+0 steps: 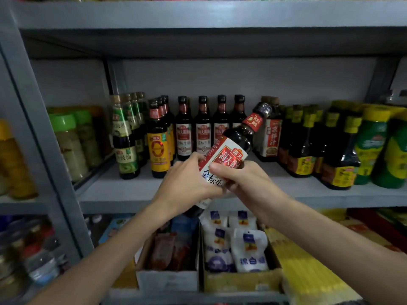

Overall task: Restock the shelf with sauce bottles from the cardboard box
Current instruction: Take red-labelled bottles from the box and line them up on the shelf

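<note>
Item: sauce bottle, dark glass, red-and-white label, black cap. Held in the air in front of the grey shelf, tilted with its cap toward 1 o'clock and its base toward 7 o'clock. Not yet on the shelf.

Hold: left hand wrapped round the lower body from 9 o'clock; right hand closed over the label from 3 o'clock, thumb across the front. Both hands grip the one bottle. The two-handed hold probably steadies the heavy glass while it is turned upright, label outward.

Matching stock: row of red-label bottles standing upright at the back of the shelf, at 12 o'clock from the hands, labels facing out. Bare shelf lies in front of this row, the likely slot, since like goods are grouped.

Neighbours: yellow-label bottle and green-label bottles at 10 o'clock; yellow-cap bottles at 3 o'clock. All upright, in files running front to back.

Below, at 6 o'clock: white packets in a cardboard tray. The supply box is not identifiable in view.

Risk, judged: tipping a neighbour while setting down.
</note>
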The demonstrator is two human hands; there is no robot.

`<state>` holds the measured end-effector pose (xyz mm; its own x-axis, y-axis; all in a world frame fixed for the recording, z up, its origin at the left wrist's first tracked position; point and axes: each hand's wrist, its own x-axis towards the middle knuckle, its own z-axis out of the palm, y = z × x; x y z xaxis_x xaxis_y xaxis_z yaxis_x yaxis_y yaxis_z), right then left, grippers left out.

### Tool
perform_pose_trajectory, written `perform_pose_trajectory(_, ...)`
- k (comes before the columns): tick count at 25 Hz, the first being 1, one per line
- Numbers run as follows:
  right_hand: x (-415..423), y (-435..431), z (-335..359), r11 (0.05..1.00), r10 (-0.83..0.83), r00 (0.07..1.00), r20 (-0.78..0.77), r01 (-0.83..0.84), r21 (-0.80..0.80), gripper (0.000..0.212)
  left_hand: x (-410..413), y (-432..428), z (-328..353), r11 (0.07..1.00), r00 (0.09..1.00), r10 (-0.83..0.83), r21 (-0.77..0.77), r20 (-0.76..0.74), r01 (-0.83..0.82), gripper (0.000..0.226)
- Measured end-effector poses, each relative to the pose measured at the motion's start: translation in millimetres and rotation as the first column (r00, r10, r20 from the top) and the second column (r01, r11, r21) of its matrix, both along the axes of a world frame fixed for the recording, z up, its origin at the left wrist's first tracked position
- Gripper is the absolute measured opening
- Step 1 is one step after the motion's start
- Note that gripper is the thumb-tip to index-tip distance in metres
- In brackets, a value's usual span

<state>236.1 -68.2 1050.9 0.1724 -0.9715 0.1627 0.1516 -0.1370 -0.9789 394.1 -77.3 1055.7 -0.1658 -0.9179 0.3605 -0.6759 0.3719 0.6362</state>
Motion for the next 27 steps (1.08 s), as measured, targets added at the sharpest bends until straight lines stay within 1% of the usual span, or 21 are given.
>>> perform_pose_trajectory(2,24.1,-18.9,2.0,1.0,-0.014,1.0,-0.027,0.014,0.009,0.026,21.4,-20.9,-2.1,1.0,0.999,-0.014,0.001,-0.029,0.014,0.068)
perform_pose_trajectory(4,35.6,-33.1,5.9,0.999,-0.039,0.997,-0.07,0.039,0.003,0.027,30.6,-36.7,-7.1,0.999,0.998,-0.036,-0.01,-0.045,0.036,0.061)
perform_pose_trajectory(7,45.5,-59.1,14.6,0.994,-0.099,0.989,-0.113,0.092,-0.063,0.024,47.1,-63.4,-12.3,0.994,0.992,-0.108,-0.019,-0.059,0.107,0.058)
perform_pose_trajectory(8,46.2,-69.2,18.5,0.989,-0.117,0.985,-0.13,0.103,-0.107,0.023,54.0,-72.4,-12.7,0.992,0.992,-0.126,-0.003,-0.026,0.126,0.058)
perform_pose_trajectory(9,45.8,-81.3,21.8,0.981,-0.139,0.979,-0.152,0.115,-0.155,0.025,62.1,-83.1,-14.5,0.991,0.99,-0.134,0.026,0.036,0.133,0.058)
perform_pose_trajectory(11,46.5,-108.2,27.7,0.965,-0.184,0.964,-0.191,0.14,-0.224,0.031,78.9,-104.9,-20.9,0.988,0.966,-0.124,0.115,0.227,0.1,0.062)
perform_pose_trajectory(13,49.1,-137.5,27.6,0.96,-0.204,0.952,-0.228,0.149,-0.239,0.037,90.7,-123.4,-31.6,0.969,0.916,-0.149,0.239,0.373,0.061,0.071)
perform_pose_trajectory(15,56.3,-168.3,20.9,0.955,-0.224,0.932,-0.286,0.152,-0.254,0.044,93.0,-133.6,-38.3,0.927,0.853,-0.246,0.367,0.46,0.07,0.081)
perform_pose_trajectory(17,65.7,-194.4,12.6,0.953,-0.241,0.914,-0.325,0.159,-0.257,0.049,89.1,-139.5,-39.4,0.893,0.802,-0.316,0.443,0.507,0.072,0.084)
perform_pose_trajectory(20,76.5,-222.6,1.2,0.942,-0.296,0.873,-0.387,0.199,-0.27,0.049,85.1,-142.5,-36.2,0.904,0.707,-0.322,0.426,0.629,0.033,0.08)
perform_pose_trajectory(22,80.3,-236.7,-6.7,0.941,-0.286,0.875,-0.391,0.18,-0.286,0.051,85.2,-144.1,-37.5,0.913,0.649,-0.323,0.407,0.689,0.023,0.08)
perform_pose_trajectory(24,81.5,-247.2,-13.3,0.939,-0.276,0.874,-0.399,0.157,-0.306,0.048,84.7,-145.3,-40.8,0.924,0.614,-0.322,0.381,0.721,0.038,0.083)
perform_pose_trajectory(27,82.3,-256.4,-16.0,0.935,-0.265,0.868,-0.42,0.126,-0.331,0.038,81.2,-145.8,-41.1,0.933,0.591,-0.312,0.358,0.744,0.041,0.083)
